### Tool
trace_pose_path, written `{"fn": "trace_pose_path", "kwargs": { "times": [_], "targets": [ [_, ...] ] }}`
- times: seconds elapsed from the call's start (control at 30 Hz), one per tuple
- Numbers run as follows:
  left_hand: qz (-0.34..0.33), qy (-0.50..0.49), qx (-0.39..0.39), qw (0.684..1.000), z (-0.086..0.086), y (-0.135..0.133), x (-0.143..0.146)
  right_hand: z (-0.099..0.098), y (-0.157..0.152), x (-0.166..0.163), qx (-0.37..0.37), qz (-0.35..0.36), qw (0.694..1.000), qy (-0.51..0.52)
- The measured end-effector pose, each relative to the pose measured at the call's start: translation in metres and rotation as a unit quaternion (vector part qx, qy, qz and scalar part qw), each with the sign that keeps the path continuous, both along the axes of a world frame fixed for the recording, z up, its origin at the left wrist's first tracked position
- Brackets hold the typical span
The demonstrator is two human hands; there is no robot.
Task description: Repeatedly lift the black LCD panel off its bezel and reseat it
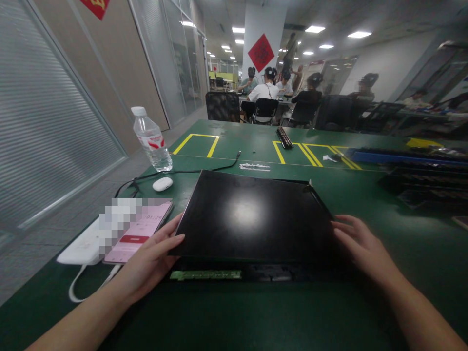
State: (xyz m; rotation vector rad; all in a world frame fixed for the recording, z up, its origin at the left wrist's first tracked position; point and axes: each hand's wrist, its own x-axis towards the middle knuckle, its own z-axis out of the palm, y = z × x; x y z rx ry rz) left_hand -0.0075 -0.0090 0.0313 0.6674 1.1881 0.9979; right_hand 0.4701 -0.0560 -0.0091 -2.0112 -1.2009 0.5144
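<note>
A glossy black display panel (pixel 234 229) lies in front of me, with a bright light reflected in its middle. Its near edge is tilted up. Around its left edge my left hand (pixel 159 251) is closed, thumb on top and fingers mostly hidden behind. My right hand (pixel 360 241) grips the right edge, its fingertips against the side. Below the near edge, a green circuit strip (pixel 205 275) shows on a dark part under the panel. A second dark edge sticks out behind the panel at the far right corner.
On the left are a clear water bottle (pixel 152 141), a white earbud case (pixel 163 184), a phone (pixel 137 234), a white power bank (pixel 84 243) and a black cable (pixel 193 170). Dark stacked parts (pixel 427 180) fill the right. People sit beyond the green table (pixel 234 321).
</note>
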Motion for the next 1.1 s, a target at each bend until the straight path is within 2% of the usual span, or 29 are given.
{"fn": "trace_pose_path", "kwargs": {
  "times": [0.23, 0.43, 0.73, 0.97, 1.1],
  "targets": [
    [-0.009, -0.001, 0.006, 1.0, 0.003, -0.001, 0.0, -0.003, 0.002, 0.006, 0.007, 0.02, 0.999, -0.026],
    [-0.028, -0.009, 0.015, 0.999, -0.002, 0.001, -0.003, -0.004, 0.002, 0.007, 0.015, 0.016, 0.999, -0.023],
    [-0.015, 0.003, 0.007, 1.0, 0.0, -0.001, 0.0, -0.002, 0.001, 0.006, 0.014, 0.006, 1.0, -0.017],
    [-0.002, -0.006, 0.019, 1.0, -0.012, 0.001, -0.005, -0.003, 0.003, 0.007, 0.025, 0.016, 0.999, -0.016],
    [-0.009, -0.004, 0.025, 1.0, -0.012, 0.001, -0.005, -0.003, 0.004, 0.006, 0.022, 0.007, 0.999, -0.031]
  ]
}}
